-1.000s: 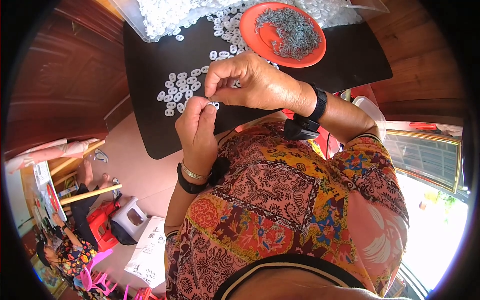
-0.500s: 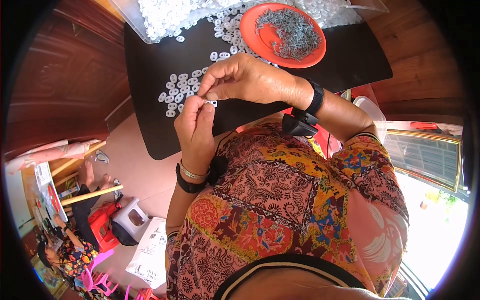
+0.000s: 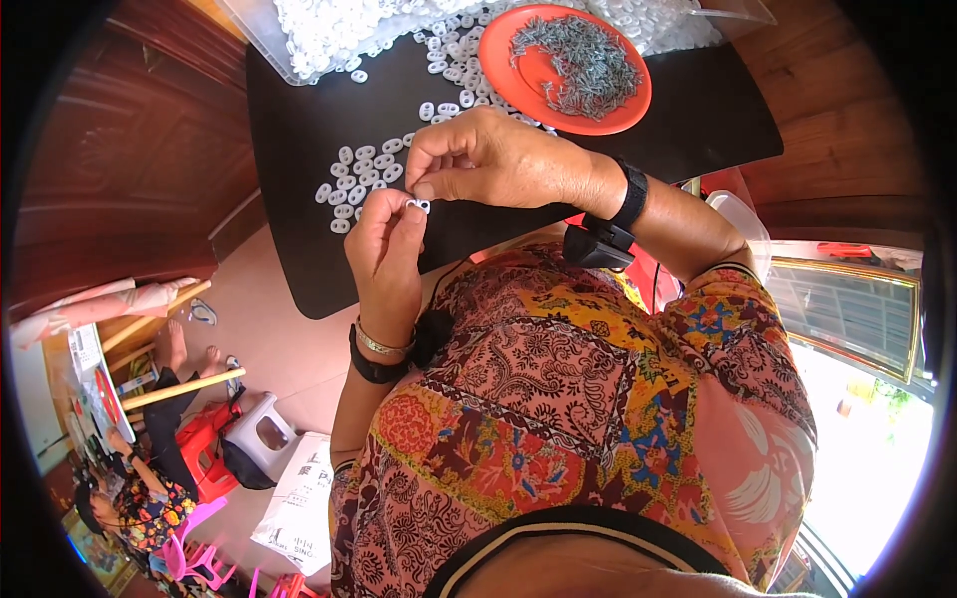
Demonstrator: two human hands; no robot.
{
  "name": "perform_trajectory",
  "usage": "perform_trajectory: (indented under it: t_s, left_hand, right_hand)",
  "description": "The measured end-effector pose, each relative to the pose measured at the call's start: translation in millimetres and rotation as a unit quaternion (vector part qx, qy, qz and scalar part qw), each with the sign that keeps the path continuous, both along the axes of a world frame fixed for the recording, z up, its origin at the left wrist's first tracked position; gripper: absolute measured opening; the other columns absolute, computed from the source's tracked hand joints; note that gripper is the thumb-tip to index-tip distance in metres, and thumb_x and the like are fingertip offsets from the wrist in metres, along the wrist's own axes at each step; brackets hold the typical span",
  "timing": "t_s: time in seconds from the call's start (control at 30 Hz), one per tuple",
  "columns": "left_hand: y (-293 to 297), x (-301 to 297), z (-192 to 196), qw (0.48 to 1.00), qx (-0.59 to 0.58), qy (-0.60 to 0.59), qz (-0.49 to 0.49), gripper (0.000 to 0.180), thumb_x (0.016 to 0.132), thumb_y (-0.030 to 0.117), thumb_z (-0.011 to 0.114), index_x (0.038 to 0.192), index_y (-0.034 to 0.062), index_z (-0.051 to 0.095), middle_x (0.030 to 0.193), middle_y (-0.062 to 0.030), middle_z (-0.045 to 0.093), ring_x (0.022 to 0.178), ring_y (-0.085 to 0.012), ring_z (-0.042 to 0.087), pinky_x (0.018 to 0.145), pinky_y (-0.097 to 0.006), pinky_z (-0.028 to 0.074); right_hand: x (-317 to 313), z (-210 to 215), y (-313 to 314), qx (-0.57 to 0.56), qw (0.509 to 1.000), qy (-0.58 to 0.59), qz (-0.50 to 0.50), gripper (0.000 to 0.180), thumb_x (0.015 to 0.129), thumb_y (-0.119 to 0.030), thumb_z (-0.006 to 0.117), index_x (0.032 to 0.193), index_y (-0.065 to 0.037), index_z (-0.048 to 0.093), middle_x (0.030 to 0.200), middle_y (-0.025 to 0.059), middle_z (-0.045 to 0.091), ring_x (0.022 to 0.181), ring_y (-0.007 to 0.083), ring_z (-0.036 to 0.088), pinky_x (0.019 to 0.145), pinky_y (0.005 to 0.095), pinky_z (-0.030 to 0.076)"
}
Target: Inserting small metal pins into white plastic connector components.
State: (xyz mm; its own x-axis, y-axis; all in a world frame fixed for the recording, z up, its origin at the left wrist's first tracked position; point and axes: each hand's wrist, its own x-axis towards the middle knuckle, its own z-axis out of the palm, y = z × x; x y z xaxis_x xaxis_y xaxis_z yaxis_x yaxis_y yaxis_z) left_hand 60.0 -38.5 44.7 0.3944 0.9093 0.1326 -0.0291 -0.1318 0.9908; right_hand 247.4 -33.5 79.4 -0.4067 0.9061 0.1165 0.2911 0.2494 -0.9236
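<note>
Between the thumb and fingers of my left hand (image 3: 384, 249) is a small white two-hole plastic piece (image 3: 419, 205). Just above it my right hand (image 3: 478, 159) pinches its thumb and forefinger together; whatever is in that pinch is too small to make out. Both hands are over the dark table (image 3: 299, 269). Left of them lies a spread of similar white pieces (image 3: 357, 184). A round orange-red plate (image 3: 518, 60) beyond my right hand carries a heap of small grey metal parts (image 3: 588, 75).
Clear plastic bins (image 3: 299, 70) full of white pieces line the table's far side. At lower left are a grey stool (image 3: 261, 434), a red stool (image 3: 204, 453), a white sack (image 3: 299, 503) and another person (image 3: 140, 498). A framed panel (image 3: 847, 309) stands at right.
My right hand has shifted slightly to the right, its fingertips drawing a little away from my left fingers. More of the white piece shows now.
</note>
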Motion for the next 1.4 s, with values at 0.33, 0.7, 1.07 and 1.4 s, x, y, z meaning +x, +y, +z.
perform_trajectory:
  t_s: [0.33, 0.7, 1.07, 1.4]
  left_hand:
    - [0.6, -4.7, -3.9, 0.999, -0.029, 0.031, -0.019, 0.013, 0.088, 0.011, 0.056, 0.081, 0.0017, 0.051, 0.065, 0.0043, 0.044, 0.060, -0.0035, 0.037, 0.052, -0.021, 0.030]
    - [-3.5, -4.3, -6.0, 0.997, 0.020, 0.074, -0.010, 0.013, 0.087, 0.009, 0.055, 0.081, -0.0014, 0.051, 0.064, -0.0003, 0.044, 0.062, -0.0067, 0.036, 0.053, -0.024, 0.032]
    - [-4.3, -8.3, -9.4, 0.994, 0.068, 0.090, 0.009, 0.012, 0.085, 0.008, 0.055, 0.084, -0.0033, 0.052, 0.064, -0.0075, 0.047, 0.058, -0.0113, 0.041, 0.053, -0.028, 0.036]
    - [3.1, -21.3, -11.2, 0.999, -0.005, 0.020, 0.036, 0.012, 0.087, 0.010, 0.054, 0.082, -0.0010, 0.054, 0.062, 0.0007, 0.046, 0.056, -0.0064, 0.039, 0.051, -0.023, 0.032]
  right_hand:
    - [-0.8, -0.7, -3.9, 0.043, 0.999, -0.013, -0.014, 0.008, 0.085, -0.009, 0.066, 0.087, -0.002, 0.063, 0.075, 0.0038, 0.063, 0.070, 0.0101, 0.059, 0.062, 0.0263, 0.047]
    - [-2.7, -2.6, -6.9, 0.137, 0.987, -0.079, -0.006, 0.007, 0.080, -0.006, 0.066, 0.081, -0.002, 0.061, 0.072, 0.0092, 0.062, 0.065, 0.0196, 0.062, 0.057, 0.0314, 0.046]
    - [-12.9, -10.0, -13.0, 0.047, 0.997, -0.053, -0.037, 0.006, 0.082, -0.007, 0.062, 0.083, -0.001, 0.061, 0.069, 0.0066, 0.060, 0.061, 0.0122, 0.055, 0.056, 0.0278, 0.043]
    - [-6.8, 1.1, 19.1, 0.143, 0.981, -0.121, -0.054, 0.012, 0.084, -0.009, 0.062, 0.093, -0.001, 0.066, 0.079, 0.0085, 0.065, 0.069, 0.0177, 0.062, 0.064, 0.0300, 0.049]
